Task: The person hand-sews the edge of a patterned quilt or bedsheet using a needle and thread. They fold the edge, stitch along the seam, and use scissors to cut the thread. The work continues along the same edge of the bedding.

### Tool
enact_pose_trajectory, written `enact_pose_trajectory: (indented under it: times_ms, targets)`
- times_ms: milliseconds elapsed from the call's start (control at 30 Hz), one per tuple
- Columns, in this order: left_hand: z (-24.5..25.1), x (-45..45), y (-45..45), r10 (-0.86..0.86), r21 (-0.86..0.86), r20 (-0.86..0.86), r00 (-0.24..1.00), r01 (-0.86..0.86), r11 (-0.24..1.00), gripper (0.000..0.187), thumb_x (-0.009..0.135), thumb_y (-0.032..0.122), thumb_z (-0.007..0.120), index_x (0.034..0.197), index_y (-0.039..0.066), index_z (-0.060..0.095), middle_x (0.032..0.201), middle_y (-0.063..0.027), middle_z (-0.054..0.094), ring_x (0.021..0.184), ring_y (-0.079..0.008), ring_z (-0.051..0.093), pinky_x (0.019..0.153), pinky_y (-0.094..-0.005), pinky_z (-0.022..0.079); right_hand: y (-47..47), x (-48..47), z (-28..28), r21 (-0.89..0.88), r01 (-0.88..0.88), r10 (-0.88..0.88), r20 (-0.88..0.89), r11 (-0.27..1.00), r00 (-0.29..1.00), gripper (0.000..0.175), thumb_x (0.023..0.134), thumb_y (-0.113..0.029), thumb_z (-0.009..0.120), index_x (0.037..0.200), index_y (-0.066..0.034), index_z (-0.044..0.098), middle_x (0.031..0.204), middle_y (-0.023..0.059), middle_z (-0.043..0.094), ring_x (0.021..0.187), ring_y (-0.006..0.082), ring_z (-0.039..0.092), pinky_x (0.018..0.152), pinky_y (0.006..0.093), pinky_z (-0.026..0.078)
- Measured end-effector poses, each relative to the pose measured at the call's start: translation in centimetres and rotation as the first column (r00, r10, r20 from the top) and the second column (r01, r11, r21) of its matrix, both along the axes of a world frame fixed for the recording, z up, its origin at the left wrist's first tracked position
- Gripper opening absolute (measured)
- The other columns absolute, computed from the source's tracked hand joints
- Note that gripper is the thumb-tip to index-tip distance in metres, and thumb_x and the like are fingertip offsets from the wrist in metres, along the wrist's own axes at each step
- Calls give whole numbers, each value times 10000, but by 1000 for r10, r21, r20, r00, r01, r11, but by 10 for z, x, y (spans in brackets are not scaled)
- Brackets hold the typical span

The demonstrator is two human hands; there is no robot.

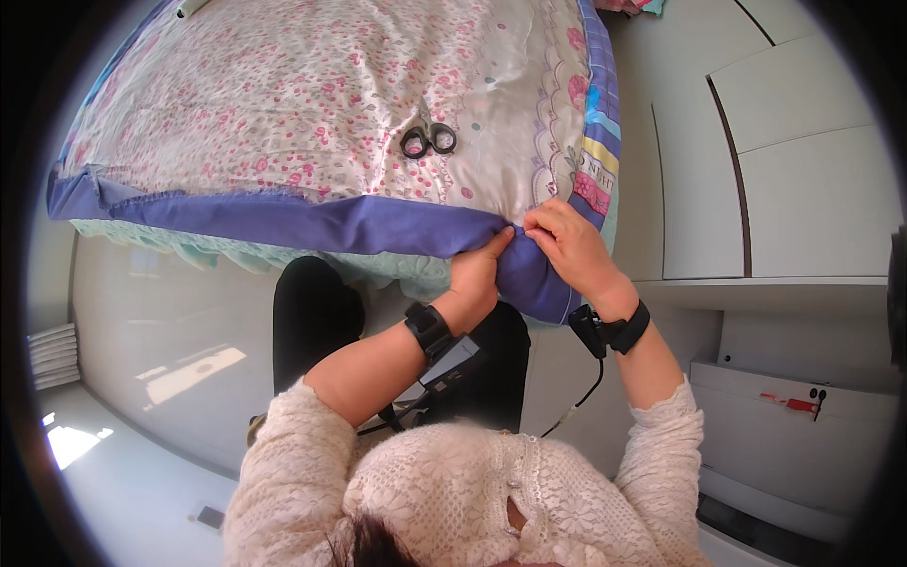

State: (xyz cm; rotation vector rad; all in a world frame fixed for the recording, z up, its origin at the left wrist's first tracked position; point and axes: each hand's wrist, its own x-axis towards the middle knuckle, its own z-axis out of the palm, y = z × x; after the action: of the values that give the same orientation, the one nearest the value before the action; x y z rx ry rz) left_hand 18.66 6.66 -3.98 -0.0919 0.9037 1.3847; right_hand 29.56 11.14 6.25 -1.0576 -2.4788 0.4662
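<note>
A white quilt cover with pink flowers (283,106) lies spread over the bed, its near edge bordered by folded purple-blue fabric (382,225). My left hand (482,273) grips this border near the right corner, thumb on top and the other fingers hidden under the cloth. Close beside it, my right hand (567,244) pinches at the seam between the purple fabric and the white cloth; whether a needle is between the fingertips cannot be told. Scissors with black handles (428,139) lie on the floral cloth beyond my hands, blades pointing away.
A pale green quilted bedcover (418,273) hangs below the purple edge, above my knees. White cabinets (708,198) stand to the right. Black devices are strapped to both wrists, with cables hanging from them. A white object (191,6) lies at the bed's far left.
</note>
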Motion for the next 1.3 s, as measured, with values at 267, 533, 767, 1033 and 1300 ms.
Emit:
enact_pose_trajectory:
  times_ms: [267, 533, 767, 1033, 1300]
  targets:
    - [-10, -2, -2, -22, -11, -82, 996, 21, 1000, 328, 779, 88, 768, 1061, 14, 618, 1049, -73, 644, 947, -196, 604, 863, -310, 475, 1, -20, -10, -421, 176, -342, -361, 890, 867, 83, 961, -131, 528, 945, -50, 520, 862, 40, 645, 752, 147, 662, 573, 252, 486]
    - [-6, -1, -3, 5, -31, -39, 999, -6, 999, 410, 754, 137, 800, 1082, -19, 609, 1090, -88, 634, 978, -193, 592, 871, -300, 457, -3, 5, -13, -755, 111, -575, -387, 647, 721, 163, 1040, -244, 330, 996, -90, 364, 956, 147, 645, 774, 208, 701, 542, 220, 520]
    - [-2, -2, -4, 44, -3, 17, 999, -44, 999, 435, 762, 90, 785, 1132, -10, 579, 1119, -89, 621, 1012, -208, 584, 907, -314, 455, -1, 14, -14, -784, -40, -586, -495, 619, 642, 147, 1022, -211, 410, 1118, -103, 385, 886, 77, 620, 751, 169, 652, 651, 248, 524]
    - [-3, -1, -2, 38, -2, 11, 999, -38, 999, 370, 802, 87, 747, 1134, 45, 589, 1108, -56, 625, 1025, -195, 577, 944, -334, 436, 0, 22, -12, -749, -19, -462, -429, 663, 776, 272, 942, -14, 516, 1208, -53, 560, 897, 39, 616, 747, 100, 595, 700, 216, 474]
    - [6, -7, -10, 53, 1, 128, 990, -53, 999, 307, 823, 160, 746, 1092, 94, 613, 1082, -23, 638, 1019, -180, 583, 945, -349, 430, -7, 21, 0, -251, 222, -250, -86, 942, 965, 123, 889, -70, 575, 988, -15, 624, 827, 122, 631, 682, 239, 618, 652, 310, 481]
